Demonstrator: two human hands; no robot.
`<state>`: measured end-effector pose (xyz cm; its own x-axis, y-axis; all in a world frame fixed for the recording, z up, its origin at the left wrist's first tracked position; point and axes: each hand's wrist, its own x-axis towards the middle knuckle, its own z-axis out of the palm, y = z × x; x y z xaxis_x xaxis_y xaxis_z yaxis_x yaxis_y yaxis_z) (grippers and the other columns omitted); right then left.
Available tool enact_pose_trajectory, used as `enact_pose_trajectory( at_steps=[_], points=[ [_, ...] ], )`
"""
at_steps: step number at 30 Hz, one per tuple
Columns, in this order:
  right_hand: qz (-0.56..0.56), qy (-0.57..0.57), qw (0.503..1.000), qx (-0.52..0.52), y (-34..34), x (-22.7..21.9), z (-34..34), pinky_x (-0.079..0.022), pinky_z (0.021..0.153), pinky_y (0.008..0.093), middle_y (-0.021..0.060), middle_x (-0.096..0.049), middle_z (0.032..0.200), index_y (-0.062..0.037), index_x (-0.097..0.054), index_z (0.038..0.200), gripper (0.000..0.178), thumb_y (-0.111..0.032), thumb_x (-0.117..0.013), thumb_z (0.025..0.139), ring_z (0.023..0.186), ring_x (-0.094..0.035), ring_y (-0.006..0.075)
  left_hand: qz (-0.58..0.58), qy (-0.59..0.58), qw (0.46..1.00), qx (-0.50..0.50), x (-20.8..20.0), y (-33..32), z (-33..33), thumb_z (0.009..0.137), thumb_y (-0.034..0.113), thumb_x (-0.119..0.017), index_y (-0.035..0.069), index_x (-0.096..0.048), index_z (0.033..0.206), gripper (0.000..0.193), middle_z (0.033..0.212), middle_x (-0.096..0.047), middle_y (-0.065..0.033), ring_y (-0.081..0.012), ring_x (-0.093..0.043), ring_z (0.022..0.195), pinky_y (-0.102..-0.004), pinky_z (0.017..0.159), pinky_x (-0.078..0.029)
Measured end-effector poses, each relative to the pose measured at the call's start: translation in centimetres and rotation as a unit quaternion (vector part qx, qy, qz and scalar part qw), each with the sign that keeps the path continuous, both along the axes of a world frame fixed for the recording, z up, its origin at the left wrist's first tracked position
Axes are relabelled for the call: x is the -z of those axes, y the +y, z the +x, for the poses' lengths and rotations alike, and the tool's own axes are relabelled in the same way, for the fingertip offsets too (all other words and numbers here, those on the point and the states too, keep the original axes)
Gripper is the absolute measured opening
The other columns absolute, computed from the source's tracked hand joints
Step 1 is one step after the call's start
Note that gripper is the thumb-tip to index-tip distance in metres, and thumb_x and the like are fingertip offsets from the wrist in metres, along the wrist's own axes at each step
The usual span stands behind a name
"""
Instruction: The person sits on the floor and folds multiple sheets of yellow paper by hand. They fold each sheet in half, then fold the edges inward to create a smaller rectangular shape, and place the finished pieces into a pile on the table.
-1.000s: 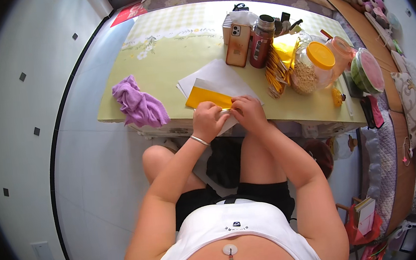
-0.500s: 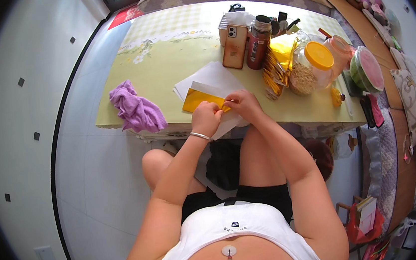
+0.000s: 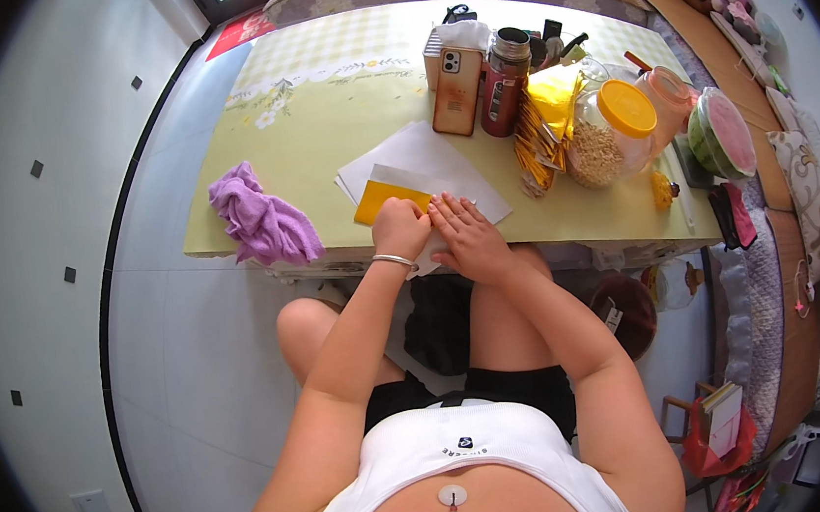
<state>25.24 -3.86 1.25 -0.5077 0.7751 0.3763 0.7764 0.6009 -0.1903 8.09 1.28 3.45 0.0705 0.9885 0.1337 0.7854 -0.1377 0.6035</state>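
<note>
Your left hand curls at the yellow paper, grip not determinable; your right hand is open, fingers extended. The paper lies on white sheets near the table's edge.

On my feed: yellow sheet, pale strip along far edge, lying just beyond my left hand, partly covered; white papers spread beneath.

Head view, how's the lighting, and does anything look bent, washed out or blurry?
Head view: fisheye bows the dark wall-base strip and blackens the corners; head view: glare whitens the far side of the table; head view: the yellow paper looks clear, without obvious motion blur.
</note>
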Motion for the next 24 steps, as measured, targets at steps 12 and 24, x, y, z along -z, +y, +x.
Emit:
enact_pose_trajectory(
  at_steps=[12,24],
  points=[
    [-0.042,0.003,0.999,0.034,-0.1,0.4,-0.7,-0.021,0.122,0.0462,0.0198,-0.033,0.16,-0.0053,-0.04,0.152,0.088,-0.047,-0.074,0.082,0.149,-0.03,0.0331,0.039,0.059,0.997,0.013,-0.5,-0.4,-0.4,0.077,0.024,-0.073,0.004,-0.071,0.075,0.02,0.081,-0.066,-0.0154,-0.0337,-0.065,0.08,-0.0429,0.074,-0.054],
    [-0.113,-0.021,0.992,-0.056,-0.2,-2.2,0.3,-0.018,0.119,0.0595,0.0229,-0.03,0.161,-0.0331,-0.051,0.147,0.075,-0.051,-0.077,0.08,0.15,-0.021,0.0472,0.238,0.096,0.919,0.3,-2.9,0.3,-10.0,0.069,0.0,-0.067,0.006,-0.067,0.095,0.027,0.103,-0.067,-0.0089,-0.0314,-0.063,0.099,-0.043,0.087,-0.05]
  ],
)
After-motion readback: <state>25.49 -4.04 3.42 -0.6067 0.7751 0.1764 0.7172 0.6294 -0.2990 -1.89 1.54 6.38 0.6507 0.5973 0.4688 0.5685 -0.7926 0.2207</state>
